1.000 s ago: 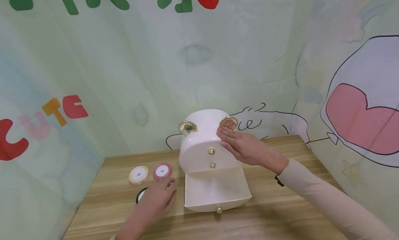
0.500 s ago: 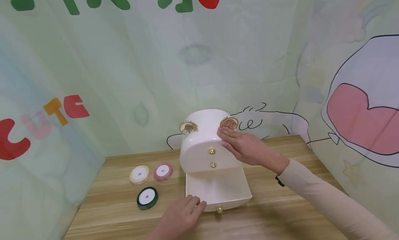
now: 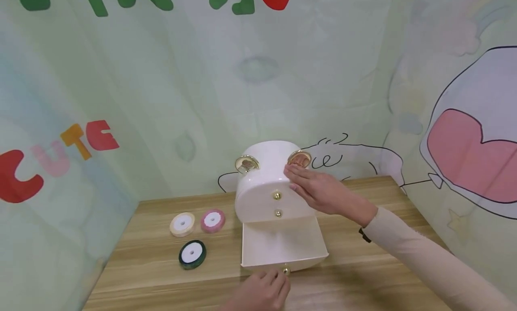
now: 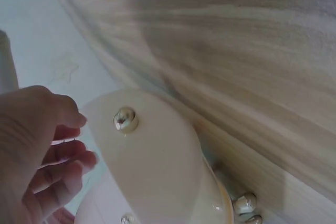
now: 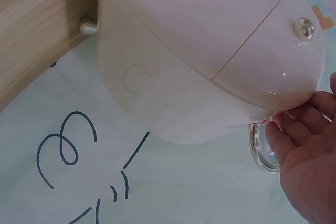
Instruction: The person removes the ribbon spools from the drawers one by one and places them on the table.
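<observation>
A glossy white box (image 3: pixel 262 167) with gold-rimmed ears (image 3: pixel 247 164) stands on the table, its bottom drawer (image 3: pixel 284 243) pulled out. Nothing lies in the visible part of that drawer. My right hand (image 3: pixel 323 192) rests with extended fingers on the box's top edge, beside the right ear (image 5: pixel 262 150). Just in front of the drawer is my left hand (image 3: pixel 264 291), partly covering its lower front. In the left wrist view its loosely bent fingers hold nothing, and a gap separates them from the gold drawer knob (image 4: pixel 126 120).
Left of the box, three ribbon spools lie flat on the wooden table (image 3: pixel 145 270): cream (image 3: pixel 182 224), pink (image 3: pixel 212 220) and dark green (image 3: pixel 192 254). A printed cloth backdrop (image 3: pixel 194 100) hangs behind and at both sides.
My left hand has moved right from the green spool, past the drawer's left corner, to the front near its knob. The right hand stays on the box. The drawer remains pulled out.
</observation>
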`<state>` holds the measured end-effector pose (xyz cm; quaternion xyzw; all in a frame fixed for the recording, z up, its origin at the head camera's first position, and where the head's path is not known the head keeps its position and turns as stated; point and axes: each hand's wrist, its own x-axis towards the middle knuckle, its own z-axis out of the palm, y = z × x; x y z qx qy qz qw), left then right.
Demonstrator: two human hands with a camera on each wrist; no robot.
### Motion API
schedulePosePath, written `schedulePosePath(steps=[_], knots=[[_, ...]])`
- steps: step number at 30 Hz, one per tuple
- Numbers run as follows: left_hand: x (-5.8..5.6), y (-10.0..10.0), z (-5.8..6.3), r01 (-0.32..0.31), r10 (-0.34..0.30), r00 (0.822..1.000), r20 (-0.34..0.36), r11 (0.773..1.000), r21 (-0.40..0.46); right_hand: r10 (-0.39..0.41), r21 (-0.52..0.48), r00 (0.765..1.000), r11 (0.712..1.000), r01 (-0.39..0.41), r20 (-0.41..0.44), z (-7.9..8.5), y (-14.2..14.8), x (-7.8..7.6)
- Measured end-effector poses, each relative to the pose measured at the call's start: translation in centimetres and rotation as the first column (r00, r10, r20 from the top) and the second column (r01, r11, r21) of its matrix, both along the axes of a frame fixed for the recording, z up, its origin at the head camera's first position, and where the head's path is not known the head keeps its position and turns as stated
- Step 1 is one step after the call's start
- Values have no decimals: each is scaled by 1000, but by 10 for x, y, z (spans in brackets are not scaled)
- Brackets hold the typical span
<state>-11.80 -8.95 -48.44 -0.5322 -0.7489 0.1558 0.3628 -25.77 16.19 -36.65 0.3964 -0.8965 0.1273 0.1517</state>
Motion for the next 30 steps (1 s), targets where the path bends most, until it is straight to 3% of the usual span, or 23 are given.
schedulePosePath(steps=[3,9,14,23,30], knots=[[0,5,-5,-6,6,1000,12,1000,-12,-2,0,1000,1000,2,-4,-1,0,0],[-5,13,-14,-29,29,998,-54,1000,0,0,-1,1000,1000,0,-14,-1,0,1],[-10,18,-18,-68,65,997,-46,996,-54,2,-7,1000,1000,-2,-23,-1,0,0],[-14,21,-19,-45,41,997,-59,996,-75,-4,-6,1000,1000,4,-8,0,-1,2],[-14,23,-16,-67,63,997,-47,994,-83,-7,-9,1000,1000,7,-10,0,-1,1]])
